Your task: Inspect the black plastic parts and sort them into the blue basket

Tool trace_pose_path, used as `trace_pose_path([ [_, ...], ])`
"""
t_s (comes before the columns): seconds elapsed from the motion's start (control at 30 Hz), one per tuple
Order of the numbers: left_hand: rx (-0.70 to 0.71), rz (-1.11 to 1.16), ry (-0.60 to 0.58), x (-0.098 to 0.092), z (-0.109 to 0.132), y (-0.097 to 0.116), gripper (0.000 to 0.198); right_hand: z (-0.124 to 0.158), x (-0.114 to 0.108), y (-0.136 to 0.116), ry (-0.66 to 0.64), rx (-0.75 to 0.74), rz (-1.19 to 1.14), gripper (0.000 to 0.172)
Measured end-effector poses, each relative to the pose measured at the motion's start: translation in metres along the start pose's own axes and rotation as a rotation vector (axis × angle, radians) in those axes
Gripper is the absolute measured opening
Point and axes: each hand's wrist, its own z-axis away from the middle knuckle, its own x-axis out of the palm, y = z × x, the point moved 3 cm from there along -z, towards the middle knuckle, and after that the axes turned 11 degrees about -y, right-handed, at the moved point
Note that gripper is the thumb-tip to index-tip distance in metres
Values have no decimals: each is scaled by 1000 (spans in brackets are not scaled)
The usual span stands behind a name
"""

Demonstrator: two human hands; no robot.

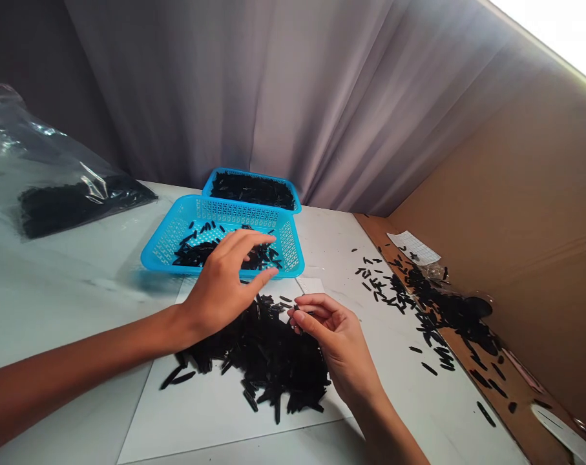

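Observation:
My left hand (227, 281) reaches over the near rim of a blue plastic basket (150, 252), thumb and fingers apart with nothing seen between them. Inside that basket lie loose black elongated pieces (196, 252). Just right of it, my right hand (338, 329) is closed in a pinch above the pile, with a small black piece (293, 315) at its fingertips, partly hidden by them. Below both hands a large heap of the same slim black pieces (283, 365) is spread on a white sheet (152, 426).
Behind stands a second blue basket (207, 187), full of black pieces. A clear plastic bag (79, 187) with black contents lies at left. More pieces (438, 310) scatter along the right edge near a grid-marked paper (411, 247) and a cardboard wall (515, 226). A grey curtain (254, 84) hangs behind.

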Motion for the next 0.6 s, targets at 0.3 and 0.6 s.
trace_pose_path([
  [0.3, 205, 268, -378, 20, 10, 9, 10, 0, 0, 1, -70, -29, 6, 24],
  [0.6, 15, 346, -303, 15, 8, 4, 10, 1, -3, -1, -30, -52, 35, 14],
])
